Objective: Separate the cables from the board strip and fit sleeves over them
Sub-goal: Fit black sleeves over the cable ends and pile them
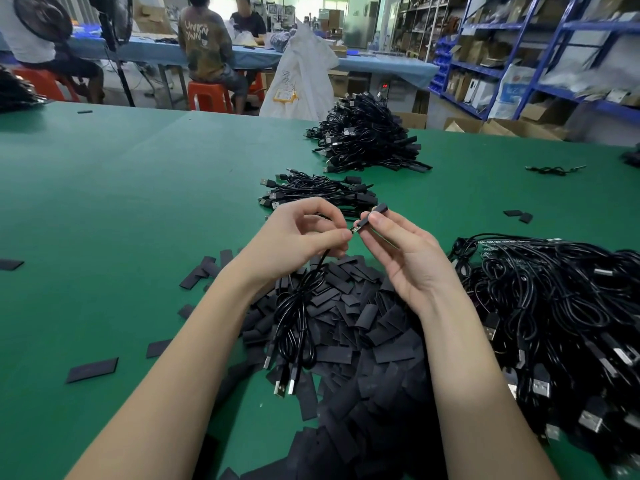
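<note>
My left hand (304,237) pinches the small board end of a black USB cable (298,317), whose coil and USB plugs hang down over the sleeve pile. My right hand (405,251) pinches a black sleeve (375,211) between thumb and fingertips, its open end right at the cable's tip. Both hands meet above a heap of flat black sleeves (363,327) on the green table (121,202).
A tangle of black cables on a board strip (554,299) lies at the right. A small cable group (322,192) and a larger cable heap (367,140) lie beyond my hands. Loose sleeves scatter left. People sit at a far bench; shelves stand at the right.
</note>
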The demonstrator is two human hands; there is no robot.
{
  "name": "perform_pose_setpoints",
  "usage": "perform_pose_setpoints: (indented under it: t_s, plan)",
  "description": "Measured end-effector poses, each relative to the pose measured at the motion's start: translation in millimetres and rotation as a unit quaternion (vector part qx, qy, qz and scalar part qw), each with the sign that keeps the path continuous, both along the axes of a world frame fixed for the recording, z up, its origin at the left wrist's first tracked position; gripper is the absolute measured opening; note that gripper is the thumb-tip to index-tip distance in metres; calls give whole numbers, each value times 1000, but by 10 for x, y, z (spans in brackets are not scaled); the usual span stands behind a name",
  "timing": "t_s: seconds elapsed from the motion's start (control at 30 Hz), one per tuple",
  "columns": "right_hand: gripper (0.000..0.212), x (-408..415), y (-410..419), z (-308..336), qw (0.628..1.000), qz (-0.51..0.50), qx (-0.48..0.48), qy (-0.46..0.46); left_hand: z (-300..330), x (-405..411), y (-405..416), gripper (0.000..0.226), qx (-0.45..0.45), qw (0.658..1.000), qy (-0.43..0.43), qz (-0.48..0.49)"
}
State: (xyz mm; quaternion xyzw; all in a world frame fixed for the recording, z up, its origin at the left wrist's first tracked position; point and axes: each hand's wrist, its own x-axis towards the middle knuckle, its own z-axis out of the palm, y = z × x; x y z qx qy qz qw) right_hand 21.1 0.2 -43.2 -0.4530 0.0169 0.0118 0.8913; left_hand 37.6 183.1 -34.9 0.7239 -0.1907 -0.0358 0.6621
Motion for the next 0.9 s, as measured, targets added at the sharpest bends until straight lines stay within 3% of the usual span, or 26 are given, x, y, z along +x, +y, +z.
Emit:
perform_pose_setpoints:
  t_s: [0.37, 0.6, 0.77, 0.9]
  plan:
    - [41, 5, 38, -1, 1000, 0, 14, 18, -10, -8, -23, 10, 15, 998, -44, 40]
    - [31, -19, 90, 5, 1000, 12, 6, 19, -23, 0, -4, 10, 21, 996, -73, 49]
    - [37, -16, 88, 13, 1000, 5, -11, 23, -38, -4, -16, 10, 17, 996, -66, 49]
    - [54, -21, 83, 12, 999, 3, -23, 27, -49, -11, -43, 13, 15, 996, -67, 59]
